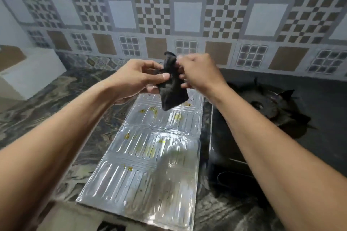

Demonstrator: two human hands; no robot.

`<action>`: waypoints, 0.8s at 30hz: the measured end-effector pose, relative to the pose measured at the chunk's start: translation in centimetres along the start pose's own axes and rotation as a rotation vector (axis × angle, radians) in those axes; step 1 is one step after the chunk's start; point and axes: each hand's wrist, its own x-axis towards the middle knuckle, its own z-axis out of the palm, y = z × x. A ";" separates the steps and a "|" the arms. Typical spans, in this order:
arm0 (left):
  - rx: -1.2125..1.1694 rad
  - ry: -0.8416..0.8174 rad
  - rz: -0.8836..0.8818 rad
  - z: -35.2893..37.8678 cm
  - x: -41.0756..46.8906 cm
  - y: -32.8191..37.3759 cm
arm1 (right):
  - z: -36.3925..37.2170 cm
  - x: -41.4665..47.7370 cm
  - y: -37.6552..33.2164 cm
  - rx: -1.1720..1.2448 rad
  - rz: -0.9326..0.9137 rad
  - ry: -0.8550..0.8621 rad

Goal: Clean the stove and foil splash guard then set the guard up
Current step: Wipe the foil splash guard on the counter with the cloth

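Pinching a small black cloth [172, 92] between left hand [135, 78] and right hand [199, 69] above the ribbed silver foil splash guard [150, 165], which lies flat on the marbled counter [56, 103] beside the black gas stove [272, 107], the person seems mid-task: yellow stains [150, 153] show on it, and it is not yet stood up.

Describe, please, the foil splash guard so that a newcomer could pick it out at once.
On the marbled counter, just left of the black stove, lies the foil splash guard, beneath the dark cloth. It alone is shiny, ribbed silver, flecked with yellow stains.
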 end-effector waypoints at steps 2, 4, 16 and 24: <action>0.016 -0.039 -0.001 -2.2 1.8 -1.0 | 2.0 1.6 0.1 0.081 0.079 -0.021; 0.033 -0.086 -0.032 -4.4 3.7 -1.9 | 3.9 3.0 0.4 0.075 0.107 -0.001; -0.095 -0.165 -0.267 -11.1 14.0 -6.6 | 11.2 10.0 5.6 0.040 0.188 0.034; 0.071 -0.142 -0.284 -13.2 20.3 -9.9 | 12.4 15.5 8.8 -0.189 0.226 0.177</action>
